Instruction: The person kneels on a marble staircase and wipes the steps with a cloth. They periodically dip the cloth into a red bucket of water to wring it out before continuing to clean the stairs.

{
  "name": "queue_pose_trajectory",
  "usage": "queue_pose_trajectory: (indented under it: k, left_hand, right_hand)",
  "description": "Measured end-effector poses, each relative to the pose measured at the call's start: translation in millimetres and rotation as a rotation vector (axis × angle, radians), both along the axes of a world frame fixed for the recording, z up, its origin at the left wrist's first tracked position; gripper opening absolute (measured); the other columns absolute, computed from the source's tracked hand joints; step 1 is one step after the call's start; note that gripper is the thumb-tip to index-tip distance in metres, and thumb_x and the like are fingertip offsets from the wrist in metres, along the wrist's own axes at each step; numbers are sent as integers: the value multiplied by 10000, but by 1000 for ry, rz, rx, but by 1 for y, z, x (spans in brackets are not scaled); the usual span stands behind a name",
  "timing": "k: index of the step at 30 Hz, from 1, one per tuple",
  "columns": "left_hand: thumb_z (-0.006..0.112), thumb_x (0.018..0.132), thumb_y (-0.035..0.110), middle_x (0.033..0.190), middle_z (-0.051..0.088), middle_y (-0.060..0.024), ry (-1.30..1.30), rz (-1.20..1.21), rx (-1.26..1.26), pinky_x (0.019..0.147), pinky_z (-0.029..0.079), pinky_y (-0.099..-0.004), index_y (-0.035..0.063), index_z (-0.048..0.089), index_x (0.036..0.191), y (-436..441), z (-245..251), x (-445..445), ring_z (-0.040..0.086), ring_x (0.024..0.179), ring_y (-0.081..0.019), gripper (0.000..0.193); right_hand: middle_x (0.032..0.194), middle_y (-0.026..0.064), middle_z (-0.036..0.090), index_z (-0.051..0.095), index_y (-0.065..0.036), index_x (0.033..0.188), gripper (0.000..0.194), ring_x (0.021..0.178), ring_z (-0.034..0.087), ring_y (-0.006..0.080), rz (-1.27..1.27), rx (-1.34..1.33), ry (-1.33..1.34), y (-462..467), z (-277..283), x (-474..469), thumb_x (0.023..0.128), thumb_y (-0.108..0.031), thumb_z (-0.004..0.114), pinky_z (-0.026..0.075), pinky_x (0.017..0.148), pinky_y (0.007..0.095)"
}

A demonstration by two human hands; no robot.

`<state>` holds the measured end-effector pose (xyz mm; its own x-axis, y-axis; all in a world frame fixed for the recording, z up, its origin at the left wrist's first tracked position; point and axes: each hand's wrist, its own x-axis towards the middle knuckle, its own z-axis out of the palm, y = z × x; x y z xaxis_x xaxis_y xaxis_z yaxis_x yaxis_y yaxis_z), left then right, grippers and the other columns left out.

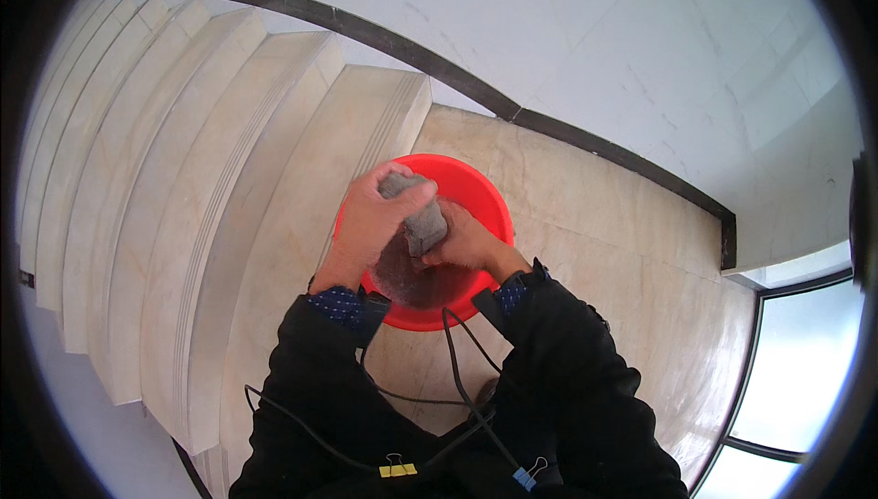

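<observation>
A bunched grey cloth (426, 223) is held between my two hands above a red plastic basin (485, 187). My left hand (374, 218) grips its upper end, with the thumb pressed across the top. Around the lower end my right hand (466, 238) is closed, its fingers partly hidden by the cloth. Dark, murky water (418, 286) with some froth lies in the basin beneath. The basin rests on the tiled floor close to the lowest visible stair edge.
Pale stone stairs (274, 115) with grooved edges rise at the left. A white marble-look wall (549, 25) with dark skirting (425, 67) runs along the far side. Frosted glass panels (802, 368) stand at right. Black cables (456, 362) hang before me, near binder clips (398, 470).
</observation>
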<state>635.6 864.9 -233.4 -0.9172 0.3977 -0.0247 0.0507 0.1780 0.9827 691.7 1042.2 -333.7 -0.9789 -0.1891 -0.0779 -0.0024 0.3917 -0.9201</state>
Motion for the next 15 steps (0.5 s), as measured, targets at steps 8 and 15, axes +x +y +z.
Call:
queue_pose_trajectory:
  k: [8, 15]
  left_hand:
    - [756, 936, 169, 1006, 705, -59, -186, 52, 649, 844, 565, -348, 59, 640, 1137, -27, 18, -11, 683, 910, -186, 256]
    - [797, 859, 203, 916, 713, -133, 184, -56, -619, 787, 541, -375, 6, 702, 1036, -56, -17, -14, 691, 874, -247, 281]
  right_hand:
    - [1085, 152, 739, 655, -44, 1283, 642, 1022, 708, 356, -121, -331, -236, -16, 10, -5, 674, -113, 842, 540, 965, 438]
    - [1030, 206, 750, 726, -70, 1120, 361, 1023, 713, 399, -329, 653, -161, 4, 12, -13, 813, -258, 710, 565, 881, 492]
